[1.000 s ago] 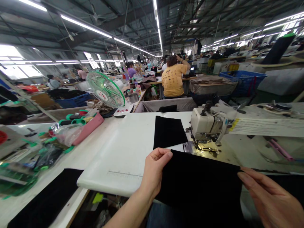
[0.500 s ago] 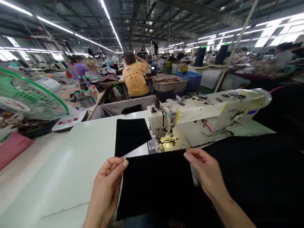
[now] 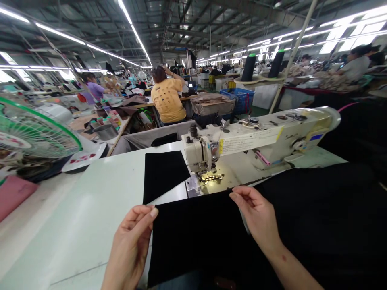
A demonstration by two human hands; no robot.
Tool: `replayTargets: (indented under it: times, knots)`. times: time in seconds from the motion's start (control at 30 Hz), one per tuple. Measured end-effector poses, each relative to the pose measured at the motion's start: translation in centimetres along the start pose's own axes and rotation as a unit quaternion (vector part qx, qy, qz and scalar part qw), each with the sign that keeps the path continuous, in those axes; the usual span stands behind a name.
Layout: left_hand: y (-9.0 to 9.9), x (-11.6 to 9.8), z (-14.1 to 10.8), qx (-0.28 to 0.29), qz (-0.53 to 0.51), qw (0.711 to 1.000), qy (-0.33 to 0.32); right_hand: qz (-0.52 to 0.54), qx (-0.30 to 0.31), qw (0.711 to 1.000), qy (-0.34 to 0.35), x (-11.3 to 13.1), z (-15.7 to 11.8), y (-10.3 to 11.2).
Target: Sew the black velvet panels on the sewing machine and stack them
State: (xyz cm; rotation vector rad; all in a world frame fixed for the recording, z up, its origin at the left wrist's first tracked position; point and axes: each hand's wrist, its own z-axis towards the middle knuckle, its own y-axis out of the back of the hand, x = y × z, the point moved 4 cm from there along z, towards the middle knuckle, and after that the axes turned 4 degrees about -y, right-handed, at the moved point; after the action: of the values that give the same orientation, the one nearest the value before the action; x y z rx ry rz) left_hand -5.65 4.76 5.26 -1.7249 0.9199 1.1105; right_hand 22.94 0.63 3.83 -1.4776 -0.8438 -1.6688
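Note:
A piece of black fabric (image 3: 196,237) hangs between my two hands, its top edge stretched nearly straight. My left hand (image 3: 130,241) pinches its upper left corner between thumb and fingers. At the other end of that edge, my right hand (image 3: 256,213) is closed on the fabric in a similar pinch. Just beyond the edge stands a sewing machine (image 3: 199,153), its lit needle area (image 3: 210,178) apart from the cloth. Another black fabric piece (image 3: 165,173) lies flat on the table left of the machine head.
The pale green table (image 3: 90,209) stretches out to the left. A fan (image 3: 36,133) stands at the far left, near pink cloth (image 3: 15,195). More black fabric (image 3: 326,213) covers the right side. A person in yellow (image 3: 169,96) sits ahead, near a blue crate (image 3: 238,100).
The view has shifted slightly, so the machine sits a little further left. Both hands keep their pinch on the black fabric, whose edge stays taut.

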Motion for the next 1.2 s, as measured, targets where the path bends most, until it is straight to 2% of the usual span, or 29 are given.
replayTargets:
  times: [0.2,0.33,0.43,0.5,0.53,0.6,0.7,0.8,0.87,0.93,1.2]
  knots:
    - [0.2,-0.3,-0.1,-0.003,0.013,1.000,-0.023,0.034,-0.022,0.999,0.021,-0.6,-0.2,0.0]
    - [-0.2,-3.2,1.0,0.031,0.067,0.992,-0.098,0.005,0.006,0.999,0.036,-0.7,-0.5,-0.3]
    - [-2.4,-6.1,3.5,0.100,0.182,0.957,-0.202,-0.001,0.059,0.998,0.028,-0.9,-1.4,-1.1]
    - [-5.0,-6.3,5.6,0.173,0.292,0.907,-0.248,-0.012,0.108,0.994,0.023,-1.4,-2.5,-1.8]
    - [-6.4,-5.6,6.7,0.220,0.343,0.878,-0.252,-0.026,0.137,0.990,0.022,-1.9,-3.3,-2.1]
    - [-9.0,-2.9,8.5,0.322,0.411,0.822,-0.229,-0.070,0.193,0.978,0.020,-3.3,-4.8,-2.5]
    - [-11.3,1.8,10.0,0.355,0.424,0.802,-0.225,-0.131,0.248,0.959,0.047,-5.3,-6.3,-2.2]
    - [-12.0,4.8,10.0,0.352,0.419,0.802,-0.239,-0.165,0.263,0.938,0.152,-5.7,-6.8,-1.2]
    - [-11.9,5.6,9.7,0.347,0.416,0.803,-0.248,-0.187,0.258,0.917,0.240,-5.2,-6.7,-0.6]
    - [-11.6,5.7,9.6,0.345,0.417,0.802,-0.253,-0.215,0.245,0.898,0.297,-4.5,-6.5,-0.3]
    - [-12.7,6.5,11.3,0.316,0.461,0.794,-0.237,-0.320,0.217,0.839,0.382,-4.1,-6.0,-0.7]
